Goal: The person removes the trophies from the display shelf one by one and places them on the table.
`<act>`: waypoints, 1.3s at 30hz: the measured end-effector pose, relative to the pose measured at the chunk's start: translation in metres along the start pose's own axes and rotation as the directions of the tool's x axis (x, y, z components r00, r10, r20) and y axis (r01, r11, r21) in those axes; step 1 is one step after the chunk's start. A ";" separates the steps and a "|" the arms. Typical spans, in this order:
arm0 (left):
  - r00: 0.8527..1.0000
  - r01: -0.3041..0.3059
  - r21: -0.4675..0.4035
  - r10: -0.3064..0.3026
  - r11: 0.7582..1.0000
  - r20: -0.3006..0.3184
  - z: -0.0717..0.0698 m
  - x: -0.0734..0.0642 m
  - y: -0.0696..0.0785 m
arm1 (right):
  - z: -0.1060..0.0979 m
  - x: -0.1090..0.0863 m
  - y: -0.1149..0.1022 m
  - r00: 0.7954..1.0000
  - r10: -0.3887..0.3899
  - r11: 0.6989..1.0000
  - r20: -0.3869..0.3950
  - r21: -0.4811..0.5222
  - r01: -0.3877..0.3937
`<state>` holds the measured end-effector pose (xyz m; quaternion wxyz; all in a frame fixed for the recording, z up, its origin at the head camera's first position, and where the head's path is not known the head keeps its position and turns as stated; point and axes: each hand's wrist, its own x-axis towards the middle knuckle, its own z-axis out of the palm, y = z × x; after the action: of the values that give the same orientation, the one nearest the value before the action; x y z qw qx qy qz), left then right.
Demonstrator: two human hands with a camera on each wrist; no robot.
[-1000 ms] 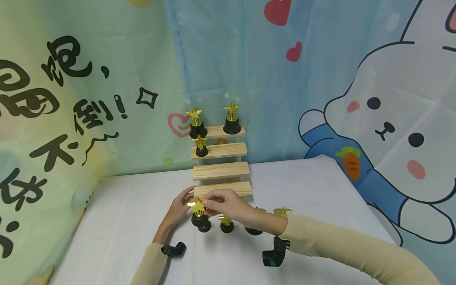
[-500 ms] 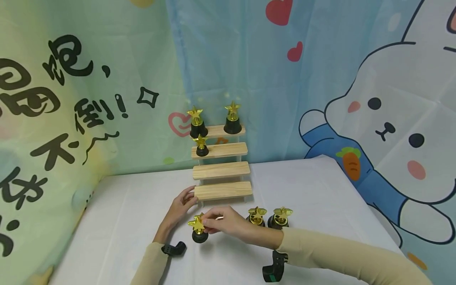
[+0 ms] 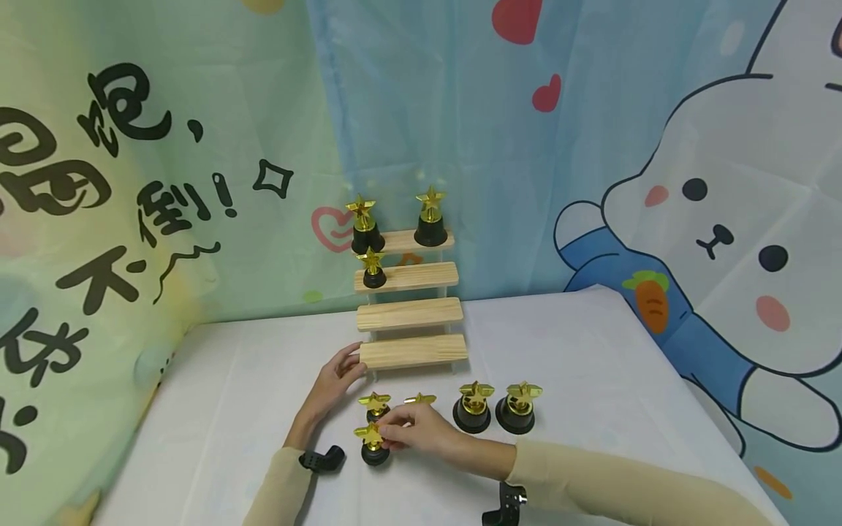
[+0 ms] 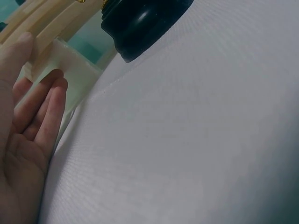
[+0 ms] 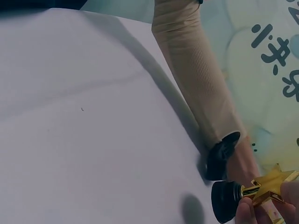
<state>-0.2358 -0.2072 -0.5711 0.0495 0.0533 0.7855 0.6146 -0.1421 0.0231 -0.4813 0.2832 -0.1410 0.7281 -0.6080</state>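
Across the pastel backdrop (image 3: 427, 109) runs black Chinese lettering (image 3: 94, 292), 不 and 倒 legible, behind a white-covered bench (image 3: 592, 358) bearing a stepped rack (image 3: 411, 314). Loose-fingered, the left hand (image 3: 335, 381) rests at the bottom step's (image 3: 414, 352) left end, while the right hand (image 3: 421, 436) pinches a star trophy (image 3: 373, 447), just drawn back from the rack to the near side of a second trophy (image 3: 374, 403), so the work, I judge, now centres on the bench.

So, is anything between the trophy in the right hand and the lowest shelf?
Yes: another trophy stands between the held trophy and the lowest shelf; a further trophy is partly hidden behind the right hand.
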 end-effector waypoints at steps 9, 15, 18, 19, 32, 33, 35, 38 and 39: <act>1.000 0.001 0.001 -0.001 1.000 -0.009 0.001 0.000 -0.002 | 0.008 -0.003 0.013 0.999 0.047 0.999 0.007 -0.005 -0.047; 1.000 -0.007 -0.005 0.007 1.000 -0.015 0.002 0.000 -0.003 | 0.012 -0.004 0.018 0.998 0.068 0.997 0.008 -0.035 -0.068; 1.000 -0.004 0.007 0.004 1.000 -0.014 0.002 0.000 -0.003 | 0.013 -0.004 0.021 0.998 0.062 0.997 0.003 -0.049 -0.062; 1.000 -0.002 0.011 0.002 1.000 -0.012 0.002 0.000 -0.003 | 0.014 -0.005 0.021 0.998 0.061 0.997 0.002 -0.050 -0.061; 1.000 -0.007 0.021 0.007 1.000 -0.003 0.000 0.001 -0.002 | 0.013 -0.004 0.029 1.000 -0.014 0.995 0.005 -0.098 0.015; 1.000 -0.005 0.020 0.006 1.000 -0.005 0.000 0.001 -0.002 | 0.012 -0.004 0.030 1.000 -0.031 0.992 0.004 -0.119 0.031; 1.000 -0.003 0.017 0.003 1.000 -0.006 0.000 0.001 -0.002 | 0.012 -0.003 0.032 0.999 -0.055 0.987 -0.001 -0.154 0.054; 1.000 -0.004 0.013 0.004 1.000 -0.007 0.001 0.001 -0.002 | 0.012 -0.004 0.033 0.998 -0.063 0.987 -0.003 -0.150 0.062; 1.000 -0.006 0.012 0.006 1.000 -0.007 0.001 0.001 -0.002 | 0.012 -0.004 0.033 0.998 -0.060 0.988 -0.004 -0.145 0.059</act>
<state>-0.2371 -0.2067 -0.5736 0.0444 0.0538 0.7892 0.6102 -0.1277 0.0232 -0.5134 0.2510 -0.1805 0.7669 -0.5624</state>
